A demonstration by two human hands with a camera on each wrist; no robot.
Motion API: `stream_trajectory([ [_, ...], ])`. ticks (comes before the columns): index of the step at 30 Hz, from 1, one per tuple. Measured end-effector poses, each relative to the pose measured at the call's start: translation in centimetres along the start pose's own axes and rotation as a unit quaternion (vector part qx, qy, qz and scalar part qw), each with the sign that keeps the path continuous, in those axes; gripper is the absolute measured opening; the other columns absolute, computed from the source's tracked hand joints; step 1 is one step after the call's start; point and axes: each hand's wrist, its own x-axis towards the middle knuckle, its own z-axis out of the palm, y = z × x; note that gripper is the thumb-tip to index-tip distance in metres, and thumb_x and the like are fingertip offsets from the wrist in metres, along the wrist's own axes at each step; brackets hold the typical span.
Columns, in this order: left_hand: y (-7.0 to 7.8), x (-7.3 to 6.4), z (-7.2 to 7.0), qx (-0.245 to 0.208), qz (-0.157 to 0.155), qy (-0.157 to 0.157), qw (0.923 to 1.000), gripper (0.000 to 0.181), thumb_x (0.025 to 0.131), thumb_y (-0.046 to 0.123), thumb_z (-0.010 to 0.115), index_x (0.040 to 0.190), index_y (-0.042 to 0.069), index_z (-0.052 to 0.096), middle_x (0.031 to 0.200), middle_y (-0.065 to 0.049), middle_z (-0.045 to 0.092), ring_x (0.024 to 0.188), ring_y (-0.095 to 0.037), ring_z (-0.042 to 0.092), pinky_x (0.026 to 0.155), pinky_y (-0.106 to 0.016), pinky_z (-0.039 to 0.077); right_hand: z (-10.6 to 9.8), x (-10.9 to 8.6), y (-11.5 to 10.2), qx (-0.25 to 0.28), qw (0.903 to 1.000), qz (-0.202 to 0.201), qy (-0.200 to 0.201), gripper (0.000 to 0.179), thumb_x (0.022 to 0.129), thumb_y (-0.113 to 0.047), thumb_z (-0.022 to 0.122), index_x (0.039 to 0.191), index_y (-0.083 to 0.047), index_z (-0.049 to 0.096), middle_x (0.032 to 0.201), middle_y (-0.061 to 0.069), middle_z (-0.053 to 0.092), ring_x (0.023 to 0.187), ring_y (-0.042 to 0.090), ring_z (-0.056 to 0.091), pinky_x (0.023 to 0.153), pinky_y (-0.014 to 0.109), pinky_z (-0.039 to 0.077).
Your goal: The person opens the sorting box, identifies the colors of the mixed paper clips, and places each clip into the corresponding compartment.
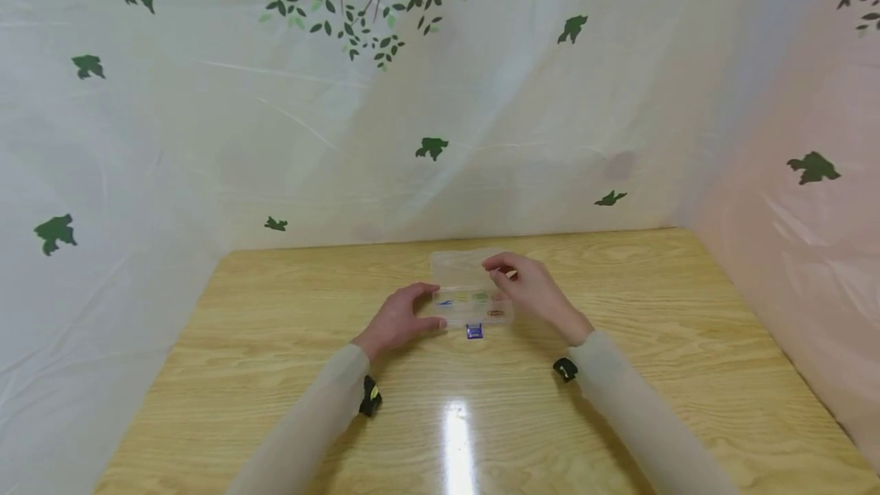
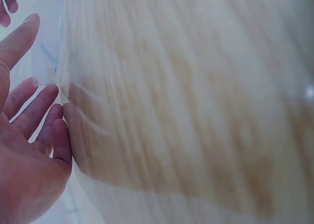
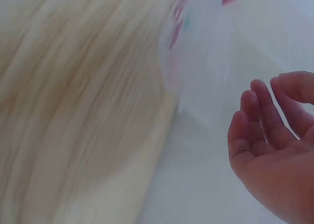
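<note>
A clear plastic compartment box (image 1: 457, 318) sits on the table with its see-through lid (image 1: 454, 270) raised at the back. Small coloured pieces lie inside, among them a blue one (image 1: 445, 302), a green one (image 1: 480, 297) and a red one (image 1: 495, 313). My left hand (image 1: 399, 317) holds the box's left end, thumb at the front corner and index finger at the back. Above the box's right side hovers my right hand (image 1: 529, 286), fingers loosely bent near the lid. In the right wrist view nothing shows between its fingers (image 3: 269, 118).
A small blue square piece (image 1: 474, 331) is at the front edge of the box. The wooden table (image 1: 275, 373) ends at a pale curtain (image 1: 330, 174) with leaf prints, behind and at both sides. Black wrist cameras (image 1: 370, 396) sit by the sleeves.
</note>
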Motion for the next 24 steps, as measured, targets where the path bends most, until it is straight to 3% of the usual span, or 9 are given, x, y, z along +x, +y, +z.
stream_trajectory([
  [5, -0.2, 0.0, 0.1, 0.004, -0.002, 0.001, 1.0, 0.071, 0.088, 0.032, 0.085, 0.149, 0.013, 0.055, 0.155, -0.011, 0.05, 0.147, -0.034, 0.041, 0.123, -0.05, 0.029, -1.1, -0.4, 1.2, -0.015, 0.9995, -0.004, 0.029, 0.023, 0.104, -0.006, 0.06, 0.123, 0.003, 0.069, 0.118, 0.017, 0.072, 0.106, 0.03, 0.068, 0.09, 0.047, 0.058],
  [14, -0.2, -0.1, -0.1, -0.005, -0.005, 0.011, 0.9999, 0.077, 0.087, 0.034, 0.085, 0.152, 0.011, 0.051, 0.152, -0.011, 0.054, 0.145, -0.033, 0.044, 0.122, -0.05, 0.031, -2.6, -1.5, 2.2, -0.031, 0.9989, 0.018, 0.03, 0.023, 0.105, -0.01, 0.06, 0.124, 0.001, 0.069, 0.119, 0.015, 0.072, 0.106, 0.03, 0.068, 0.092, 0.048, 0.058],
  [21, -0.2, -1.2, -0.6, -0.001, 0.008, 0.046, 0.9989, 0.072, 0.093, 0.038, 0.079, 0.152, 0.009, 0.05, 0.148, -0.013, 0.056, 0.137, -0.035, 0.051, 0.116, -0.052, 0.041, -4.0, -2.5, 2.7, -0.048, 0.9981, 0.019, 0.035, 0.031, 0.107, -0.02, 0.06, 0.128, 0.002, 0.067, 0.124, 0.018, 0.07, 0.113, 0.034, 0.066, 0.094, 0.052, 0.057],
  [24, -0.1, -1.9, -1.1, 0.015, 0.016, 0.058, 0.9981, 0.07, 0.096, 0.042, 0.074, 0.153, 0.011, 0.048, 0.153, -0.013, 0.052, 0.14, -0.035, 0.048, 0.117, -0.054, 0.039, -4.5, -3.0, 3.0, -0.062, 0.9973, 0.005, 0.038, 0.036, 0.108, -0.025, 0.059, 0.131, 0.002, 0.065, 0.13, 0.022, 0.067, 0.119, 0.039, 0.063, 0.097, 0.056, 0.054],
])
